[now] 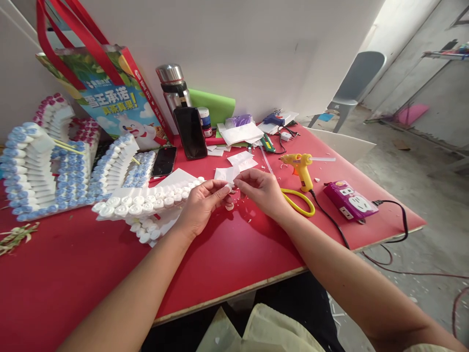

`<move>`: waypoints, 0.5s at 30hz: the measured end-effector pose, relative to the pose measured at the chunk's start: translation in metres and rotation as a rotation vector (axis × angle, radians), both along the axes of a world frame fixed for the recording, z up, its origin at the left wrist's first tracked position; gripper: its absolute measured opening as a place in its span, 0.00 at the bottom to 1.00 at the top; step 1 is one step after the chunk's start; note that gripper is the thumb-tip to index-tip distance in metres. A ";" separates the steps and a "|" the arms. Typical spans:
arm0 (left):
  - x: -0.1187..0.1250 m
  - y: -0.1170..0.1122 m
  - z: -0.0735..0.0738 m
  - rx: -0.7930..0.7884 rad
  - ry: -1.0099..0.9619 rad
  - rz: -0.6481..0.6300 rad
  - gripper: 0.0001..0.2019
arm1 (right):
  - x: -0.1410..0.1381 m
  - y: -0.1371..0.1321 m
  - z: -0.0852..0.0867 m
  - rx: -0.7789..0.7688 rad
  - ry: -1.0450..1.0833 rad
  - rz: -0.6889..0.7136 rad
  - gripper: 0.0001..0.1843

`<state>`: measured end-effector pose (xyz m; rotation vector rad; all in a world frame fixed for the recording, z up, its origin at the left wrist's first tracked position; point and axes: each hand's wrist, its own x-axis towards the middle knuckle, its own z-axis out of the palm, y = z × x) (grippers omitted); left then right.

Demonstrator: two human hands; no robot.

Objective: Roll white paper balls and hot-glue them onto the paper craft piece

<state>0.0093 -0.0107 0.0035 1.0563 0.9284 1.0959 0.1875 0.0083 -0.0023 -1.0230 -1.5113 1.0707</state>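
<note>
Bench [227, 264] edge first: the near lip runs slanted, rising to the right corner, and a wide stretch of plain red top lies between it and the hands, so that's the open room. Both forearms come in over that strip. The left hand [201, 205] and right hand [262, 192] meet fingertip to fingertip above the top, and each grip is pinched on one small white bit [230, 186] held just off the surface, with one loose white cap [229, 207] lying right below it. Just left of the left hand, touching its side, sits one white cap panel [142, 203]. It's tighter to the right: one pair of yellow scissors [300, 201] near the right wrist, one yellow glue gun [301, 168] standing behind them, and one purple power strip [350, 199] close to the right edge, its black cable [397, 220] dropping over the edge. Farther back are a few white paper scraps [238, 164] and two phones, one lying flat [164, 161] and one propped upright [190, 132]. On the far left is a blue cap stack [47, 171]. Against the wall stand one steel flask [173, 85] and one red-handled bag [110, 93].
</note>
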 end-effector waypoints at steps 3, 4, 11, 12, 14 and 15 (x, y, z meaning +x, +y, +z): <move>-0.001 0.002 0.000 -0.044 -0.053 0.004 0.14 | 0.010 -0.002 0.009 0.004 -0.077 -0.115 0.13; -0.002 0.002 0.000 -0.053 -0.063 0.005 0.14 | 0.016 -0.005 0.014 0.029 -0.145 -0.178 0.13; -0.002 0.001 0.002 -0.065 -0.120 0.008 0.14 | 0.088 -0.041 0.038 0.192 -0.947 -0.590 0.11; -0.001 0.001 0.002 -0.070 -0.133 0.001 0.14 | 0.098 -0.042 0.036 0.157 -1.021 -0.634 0.12; -0.001 0.001 0.001 -0.082 -0.165 -0.009 0.14 | 0.112 -0.038 0.028 0.071 -1.129 -0.689 0.17; -0.001 0.001 0.000 -0.086 -0.184 -0.009 0.13 | 0.116 -0.033 0.023 0.032 -1.158 -0.687 0.20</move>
